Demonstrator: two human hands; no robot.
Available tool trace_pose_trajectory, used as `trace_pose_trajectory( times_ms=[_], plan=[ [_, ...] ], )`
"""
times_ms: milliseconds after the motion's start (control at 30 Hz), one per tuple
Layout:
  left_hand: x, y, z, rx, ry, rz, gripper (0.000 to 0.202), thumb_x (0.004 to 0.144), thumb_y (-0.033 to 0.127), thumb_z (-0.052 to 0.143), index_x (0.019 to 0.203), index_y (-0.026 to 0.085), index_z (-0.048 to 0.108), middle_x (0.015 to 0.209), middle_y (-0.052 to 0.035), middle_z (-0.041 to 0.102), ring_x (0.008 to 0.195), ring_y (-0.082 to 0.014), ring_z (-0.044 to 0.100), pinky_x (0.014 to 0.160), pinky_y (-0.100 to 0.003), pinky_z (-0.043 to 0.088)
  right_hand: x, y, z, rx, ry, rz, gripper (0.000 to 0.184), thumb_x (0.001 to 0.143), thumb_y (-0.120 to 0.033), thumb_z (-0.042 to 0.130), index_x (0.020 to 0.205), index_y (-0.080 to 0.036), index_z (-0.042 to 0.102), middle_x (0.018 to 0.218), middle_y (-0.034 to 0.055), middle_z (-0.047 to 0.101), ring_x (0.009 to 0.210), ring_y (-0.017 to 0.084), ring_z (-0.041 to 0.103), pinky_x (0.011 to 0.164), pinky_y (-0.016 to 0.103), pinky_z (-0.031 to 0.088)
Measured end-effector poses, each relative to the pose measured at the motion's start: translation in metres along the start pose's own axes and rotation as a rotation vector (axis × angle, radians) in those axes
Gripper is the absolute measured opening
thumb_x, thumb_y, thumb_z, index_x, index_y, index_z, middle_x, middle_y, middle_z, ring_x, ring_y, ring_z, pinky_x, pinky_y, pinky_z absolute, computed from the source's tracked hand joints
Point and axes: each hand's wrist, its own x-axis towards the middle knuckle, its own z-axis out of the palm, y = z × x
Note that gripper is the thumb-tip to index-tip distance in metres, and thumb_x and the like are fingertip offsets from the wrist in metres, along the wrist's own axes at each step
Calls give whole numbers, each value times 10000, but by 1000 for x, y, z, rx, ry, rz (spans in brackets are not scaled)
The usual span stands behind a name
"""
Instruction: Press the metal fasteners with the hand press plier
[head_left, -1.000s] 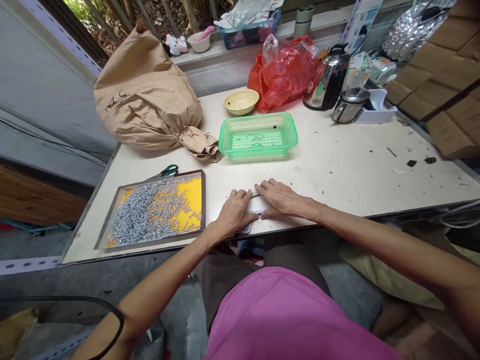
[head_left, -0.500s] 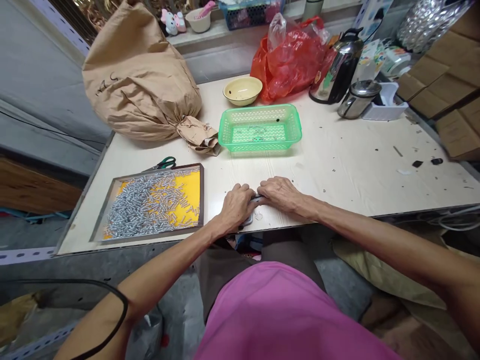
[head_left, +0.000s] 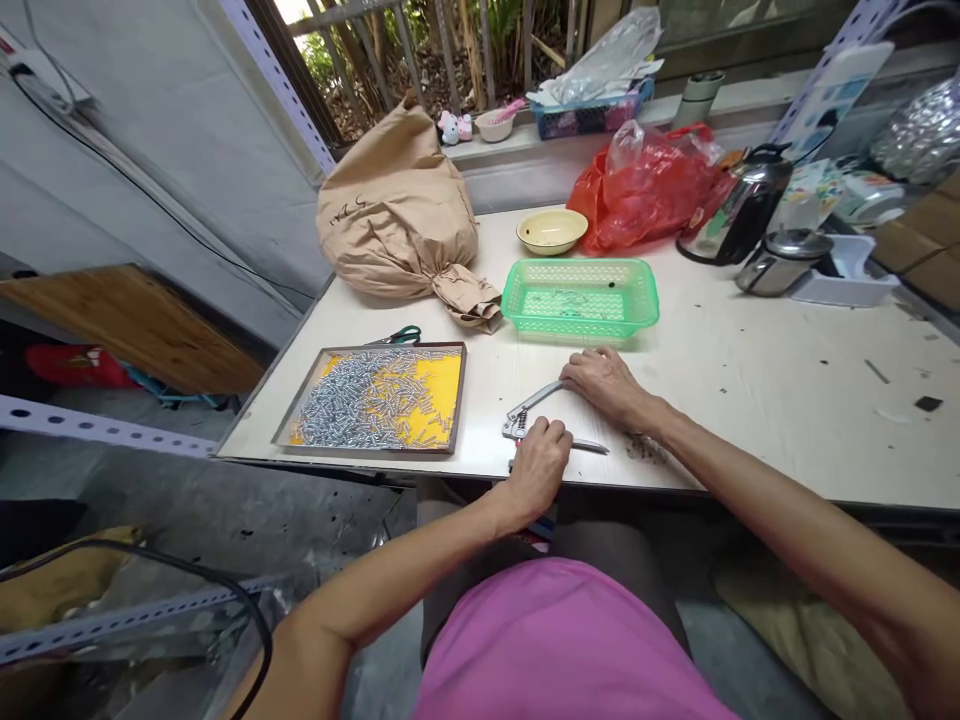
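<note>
A plier-like hand tool [head_left: 551, 391] with two grey metal handles and a small coil spring between them lies near the table's front edge. Its handles are spread apart. My left hand [head_left: 541, 460] is closed over the lower handle and hides part of the tool. At the far end of the upper handle, the curled fingers of my right hand [head_left: 606, 387] grip it. Left of the tool is a shallow tray [head_left: 459, 400] with a yellow bottom, heaped with small silver metal pins [head_left: 352, 405]. Beyond my hands stands a green plastic basket [head_left: 581, 325] holding a few pins.
Scissors [head_left: 405, 335] lie behind the tray. At the back are a tied brown sack [head_left: 397, 215], a yellow bowl [head_left: 551, 232], a red plastic bag [head_left: 645, 200], a thermos jug [head_left: 739, 205] and a metal pot [head_left: 784, 263]. Dark scraps dot the table's right side.
My hands have moved apart, and the tool's handles now stand open between them. The view has shifted left and tilted up, showing more of the window.
</note>
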Motion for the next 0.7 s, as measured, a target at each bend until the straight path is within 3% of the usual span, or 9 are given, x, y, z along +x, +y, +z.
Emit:
trace_pose_trajectory(
  times_ms=[100, 200, 267, 333, 433, 533, 700],
  plan=[
    [-4, 1, -1, -32, 31, 19, 211, 902, 107, 417, 1029, 117, 584, 950, -86, 571, 907, -222, 479, 785, -339, 470, 2, -7, 1, -46, -4, 0, 224, 922, -180, 433, 918, -172, 657, 901, 84, 641, 902, 211, 516, 804, 342, 277],
    [-15, -12, -10, -145, 138, 36, 295, 907, 114, 418, 1171, 157, 542, 1053, -86, 567, 969, -202, 485, 819, -316, 469, -12, -22, 6, -22, 86, 26, 251, 914, -160, 440, 1085, -175, 624, 1067, 107, 618, 1030, 238, 494, 845, 346, 319],
    [-24, -35, -21, -178, 235, -51, 305, 906, 117, 423, 1170, 184, 561, 1090, -84, 565, 994, -197, 483, 845, -312, 459, -28, -36, 11, 60, 150, 26, 281, 929, -214, 443, 1166, -189, 591, 1145, 105, 594, 1073, 242, 482, 863, 348, 352],
    [-32, -68, -34, -129, 295, -238, 280, 903, 125, 429, 1103, 189, 615, 1031, -85, 585, 969, -206, 484, 835, -321, 449, -44, -50, 16, 154, 149, 11, 273, 945, -268, 427, 1137, -200, 609, 1117, 95, 603, 1033, 231, 504, 842, 341, 392],
    [-44, -125, -47, 11, 243, -486, 261, 905, 153, 430, 982, 185, 677, 916, -91, 596, 927, -228, 474, 782, -329, 430, -61, -67, 24, 234, 156, 26, 283, 954, -287, 398, 1081, -208, 639, 1085, 100, 606, 1009, 232, 522, 817, 348, 430],
    [-54, -165, -48, 95, 143, -551, 261, 906, 187, 438, 928, 187, 697, 918, -98, 594, 946, -242, 459, 747, -327, 408, -68, -75, 34, 264, 200, 30, 285, 941, -291, 431, 1130, -208, 627, 1120, 109, 589, 1046, 247, 515, 844, 374, 441],
    [-54, -183, -42, 134, 10, -461, 248, 888, 167, 448, 873, 185, 695, 913, -112, 584, 951, -251, 464, 709, -330, 386, -68, -78, 44, 271, 265, 33, 300, 936, -272, 440, 1168, -194, 614, 1146, 129, 572, 1081, 260, 503, 894, 408, 436]
  ],
)
